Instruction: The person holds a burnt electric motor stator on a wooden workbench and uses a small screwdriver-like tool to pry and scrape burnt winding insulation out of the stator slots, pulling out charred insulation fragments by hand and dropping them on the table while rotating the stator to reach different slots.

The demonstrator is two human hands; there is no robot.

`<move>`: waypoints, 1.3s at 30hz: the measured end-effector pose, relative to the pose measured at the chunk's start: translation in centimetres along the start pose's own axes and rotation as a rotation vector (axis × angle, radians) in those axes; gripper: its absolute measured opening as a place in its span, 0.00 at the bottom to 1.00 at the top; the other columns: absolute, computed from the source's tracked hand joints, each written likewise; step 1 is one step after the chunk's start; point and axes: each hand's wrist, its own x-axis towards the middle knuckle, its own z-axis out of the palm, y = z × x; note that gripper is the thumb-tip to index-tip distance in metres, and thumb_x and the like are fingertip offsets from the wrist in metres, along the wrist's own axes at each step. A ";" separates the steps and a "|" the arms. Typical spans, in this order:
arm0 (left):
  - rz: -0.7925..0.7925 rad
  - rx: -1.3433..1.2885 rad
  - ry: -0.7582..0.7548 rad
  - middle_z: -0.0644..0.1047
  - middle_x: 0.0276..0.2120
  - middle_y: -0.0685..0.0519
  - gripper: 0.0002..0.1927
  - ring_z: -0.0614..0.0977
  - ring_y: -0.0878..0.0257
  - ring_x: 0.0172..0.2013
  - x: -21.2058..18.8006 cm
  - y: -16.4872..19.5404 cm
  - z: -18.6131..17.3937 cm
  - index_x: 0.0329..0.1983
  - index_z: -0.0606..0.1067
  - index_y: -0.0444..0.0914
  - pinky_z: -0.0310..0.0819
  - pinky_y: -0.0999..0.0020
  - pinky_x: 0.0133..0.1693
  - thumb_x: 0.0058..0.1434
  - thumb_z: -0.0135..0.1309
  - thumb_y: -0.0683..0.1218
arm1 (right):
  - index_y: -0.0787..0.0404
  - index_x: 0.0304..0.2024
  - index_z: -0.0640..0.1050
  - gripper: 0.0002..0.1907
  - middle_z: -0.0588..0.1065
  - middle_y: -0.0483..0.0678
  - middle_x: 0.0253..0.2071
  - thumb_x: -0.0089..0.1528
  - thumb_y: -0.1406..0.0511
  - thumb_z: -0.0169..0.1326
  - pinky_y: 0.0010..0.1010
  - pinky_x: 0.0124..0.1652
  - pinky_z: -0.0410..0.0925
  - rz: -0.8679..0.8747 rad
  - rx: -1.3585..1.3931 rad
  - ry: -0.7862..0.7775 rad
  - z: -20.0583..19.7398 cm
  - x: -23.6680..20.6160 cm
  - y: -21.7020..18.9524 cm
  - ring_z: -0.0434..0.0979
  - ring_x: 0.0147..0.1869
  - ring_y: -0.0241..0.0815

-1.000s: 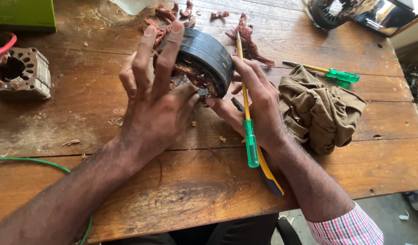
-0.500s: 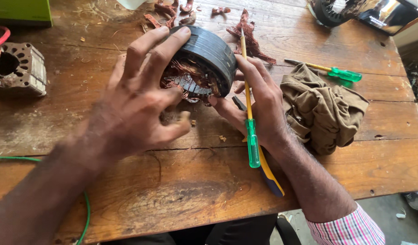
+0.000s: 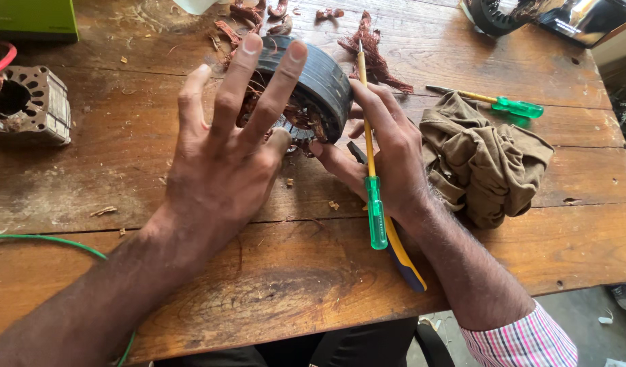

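Since the earlier frame the left hand (image 3: 221, 160) has spread over the stator (image 3: 306, 92) — fingers apart; right hand (image 3: 387, 160), beside it, clamps the upright screwdriver (image 3: 370, 163).

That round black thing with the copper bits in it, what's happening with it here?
A person at a wooden table has both hands on a black motor stator stuffed with torn copper wire. The left hand spreads its fingers over the open face. The right hand steadies the side while holding a green-handled screwdriver and a blue-and-yellow-handled tool. A brown rag, a second screwdriver and copper scraps lie nearby.
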 end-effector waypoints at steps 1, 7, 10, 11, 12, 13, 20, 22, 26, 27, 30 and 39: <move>0.005 0.016 -0.024 0.36 0.78 0.49 0.08 0.40 0.51 0.76 0.1 0.1 -0.1 0.43 0.83 0.41 0.54 0.37 0.70 0.73 0.67 0.50 | 0.68 0.70 0.65 0.39 0.72 0.56 0.61 0.63 0.62 0.71 0.31 0.49 0.78 0.003 0.001 -0.001 0.0 0.0 0.0 0.80 0.60 0.46; -0.048 0.000 -0.003 0.43 0.76 0.47 0.15 0.43 0.48 0.75 1.1 1.0 -0.2 0.44 0.84 0.39 0.50 0.29 0.70 0.67 0.66 0.55 | 0.69 0.69 0.66 0.39 0.72 0.57 0.62 0.63 0.62 0.71 0.31 0.49 0.77 -0.005 0.013 0.016 -0.1 -0.2 -0.4 0.80 0.59 0.46; -0.084 -0.038 -0.012 0.47 0.75 0.47 0.19 0.45 0.48 0.74 1.1 1.3 0.2 0.45 0.83 0.36 0.53 0.33 0.68 0.65 0.66 0.57 | 0.69 0.68 0.66 0.39 0.72 0.57 0.62 0.63 0.61 0.71 0.32 0.49 0.77 -0.026 0.016 0.037 -0.1 -0.1 -0.4 0.80 0.59 0.46; -0.092 -0.081 0.016 0.48 0.74 0.48 0.20 0.46 0.49 0.74 1.1 1.3 0.4 0.47 0.83 0.34 0.54 0.35 0.69 0.67 0.66 0.55 | 0.69 0.68 0.66 0.39 0.72 0.57 0.62 0.63 0.61 0.71 0.32 0.49 0.77 -0.021 0.014 0.038 -0.1 -0.1 -0.4 0.80 0.59 0.46; -0.091 -0.095 0.033 0.48 0.75 0.49 0.19 0.46 0.50 0.74 1.1 1.2 0.6 0.48 0.82 0.33 0.55 0.37 0.69 0.67 0.66 0.54 | 0.70 0.68 0.67 0.39 0.73 0.57 0.62 0.63 0.61 0.71 0.32 0.49 0.77 -0.017 0.012 0.039 -0.2 -0.2 -0.4 0.80 0.59 0.46; -0.090 -0.108 0.050 0.48 0.75 0.49 0.18 0.46 0.50 0.75 1.1 1.1 0.7 0.48 0.82 0.32 0.56 0.39 0.69 0.68 0.66 0.52 | 0.70 0.68 0.67 0.39 0.73 0.57 0.61 0.62 0.61 0.71 0.32 0.49 0.77 -0.011 0.010 0.038 -0.2 -0.2 -0.5 0.80 0.58 0.46; -0.012 -0.050 -0.030 0.50 0.74 0.44 0.18 0.51 0.46 0.72 1.1 0.0 -0.5 0.41 0.83 0.31 0.66 0.33 0.63 0.62 0.63 0.52 | 0.71 0.68 0.66 0.39 0.72 0.57 0.61 0.62 0.61 0.72 0.32 0.49 0.77 -0.018 0.005 0.033 -0.2 -0.2 -0.2 0.80 0.59 0.47; -0.018 -0.062 -0.043 0.50 0.74 0.45 0.19 0.51 0.46 0.72 1.2 -0.1 -0.9 0.38 0.83 0.33 0.66 0.31 0.62 0.62 0.64 0.55 | 0.70 0.68 0.67 0.39 0.72 0.57 0.62 0.62 0.61 0.71 0.32 0.49 0.77 -0.017 0.009 0.034 -0.2 -0.2 -0.2 0.80 0.60 0.47; -0.070 -0.134 0.038 0.49 0.75 0.46 0.12 0.48 0.48 0.73 1.6 0.3 -0.7 0.43 0.84 0.39 0.63 0.34 0.66 0.69 0.63 0.52 | 0.70 0.69 0.66 0.39 0.72 0.57 0.62 0.63 0.60 0.71 0.32 0.50 0.77 -0.017 0.009 0.030 0.0 -0.2 -0.1 0.80 0.59 0.46; -0.092 -0.164 0.061 0.49 0.75 0.46 0.10 0.47 0.49 0.74 1.6 0.5 -0.6 0.45 0.84 0.41 0.62 0.35 0.67 0.71 0.63 0.52 | 0.69 0.69 0.66 0.39 0.72 0.57 0.61 0.63 0.60 0.72 0.32 0.51 0.77 -0.029 -0.001 0.033 0.0 -0.1 -0.1 0.80 0.60 0.46; -0.173 -0.372 0.058 0.48 0.75 0.47 0.11 0.47 0.49 0.73 1.5 0.8 -0.4 0.46 0.82 0.33 0.57 0.46 0.74 0.74 0.60 0.47 | 0.68 0.68 0.67 0.40 0.73 0.56 0.60 0.62 0.58 0.72 0.34 0.52 0.77 -0.019 -0.016 0.046 -0.3 -0.4 -0.1 0.80 0.60 0.47; -0.220 -0.378 -0.036 0.51 0.68 0.41 0.25 0.48 0.45 0.67 2.3 0.7 -0.5 0.43 0.84 0.30 0.50 0.44 0.71 0.56 0.68 0.56 | 0.66 0.71 0.65 0.41 0.72 0.54 0.60 0.64 0.57 0.71 0.36 0.58 0.77 -0.040 -0.012 0.022 -0.7 -0.4 0.1 0.79 0.61 0.46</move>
